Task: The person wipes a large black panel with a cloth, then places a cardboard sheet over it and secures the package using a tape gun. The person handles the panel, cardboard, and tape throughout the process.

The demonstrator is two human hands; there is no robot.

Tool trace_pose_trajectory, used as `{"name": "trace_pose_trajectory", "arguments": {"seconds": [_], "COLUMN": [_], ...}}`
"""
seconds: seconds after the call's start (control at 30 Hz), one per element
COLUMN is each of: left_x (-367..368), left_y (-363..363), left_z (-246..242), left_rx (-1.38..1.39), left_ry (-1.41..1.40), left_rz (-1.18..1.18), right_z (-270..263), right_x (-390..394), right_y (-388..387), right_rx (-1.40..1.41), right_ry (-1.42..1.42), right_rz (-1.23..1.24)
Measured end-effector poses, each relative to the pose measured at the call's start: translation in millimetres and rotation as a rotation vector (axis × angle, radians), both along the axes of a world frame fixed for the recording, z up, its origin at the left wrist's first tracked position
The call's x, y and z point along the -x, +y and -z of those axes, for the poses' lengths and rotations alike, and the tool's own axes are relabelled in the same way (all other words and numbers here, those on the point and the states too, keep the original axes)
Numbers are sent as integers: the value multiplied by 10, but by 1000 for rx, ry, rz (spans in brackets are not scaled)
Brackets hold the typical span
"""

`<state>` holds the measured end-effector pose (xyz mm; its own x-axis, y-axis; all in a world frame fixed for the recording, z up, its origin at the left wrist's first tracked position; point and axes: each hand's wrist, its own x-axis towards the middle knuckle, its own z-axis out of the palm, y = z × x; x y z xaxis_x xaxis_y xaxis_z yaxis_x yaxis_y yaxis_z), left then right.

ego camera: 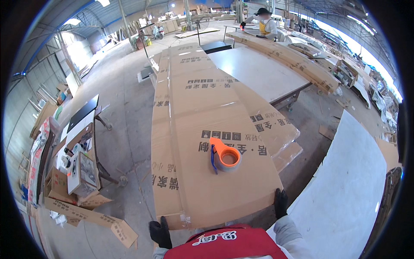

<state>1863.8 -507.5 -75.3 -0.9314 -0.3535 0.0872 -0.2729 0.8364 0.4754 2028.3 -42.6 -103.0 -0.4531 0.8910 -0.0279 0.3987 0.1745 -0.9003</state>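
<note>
A long cardboard package (207, 110) bearing printed writing stretches away from me, with clear tape along its seams. My left hand (160, 232), in a black glove, grips the near left corner; its thumb lies over the edge and the other fingers are partly hidden. At the near right corner my right hand (280, 204), also gloved in black, holds the side edge, with its fingers partly out of sight. An orange tape dispenser (223, 152) with a roll of clear tape and a blue part rests on top of the package, beyond both hands.
More wrapped cardboard (283, 142) juts out on the right, near a large white board (343, 191). A white-topped table (255, 64) stands beyond. On the left are a cluttered workbench (79, 136) and cardboard scraps (93, 220). Another person (266, 27) works at the back.
</note>
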Motion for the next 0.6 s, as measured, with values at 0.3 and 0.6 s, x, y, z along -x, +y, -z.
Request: {"name": "trace_pose_trajectory", "arguments": {"seconds": [0.3, 0.6], "left_x": [355, 216], "left_y": [1671, 2343], "left_z": [-713, -690], "left_rx": [118, 389], "left_ry": [300, 259], "left_rz": [1834, 1918], "right_z": [-341, -451], "right_x": [-255, -117], "right_y": [478, 497], "right_rx": [441, 199], "right_ry": [-76, -219], "right_rz": [-651, -579]}}
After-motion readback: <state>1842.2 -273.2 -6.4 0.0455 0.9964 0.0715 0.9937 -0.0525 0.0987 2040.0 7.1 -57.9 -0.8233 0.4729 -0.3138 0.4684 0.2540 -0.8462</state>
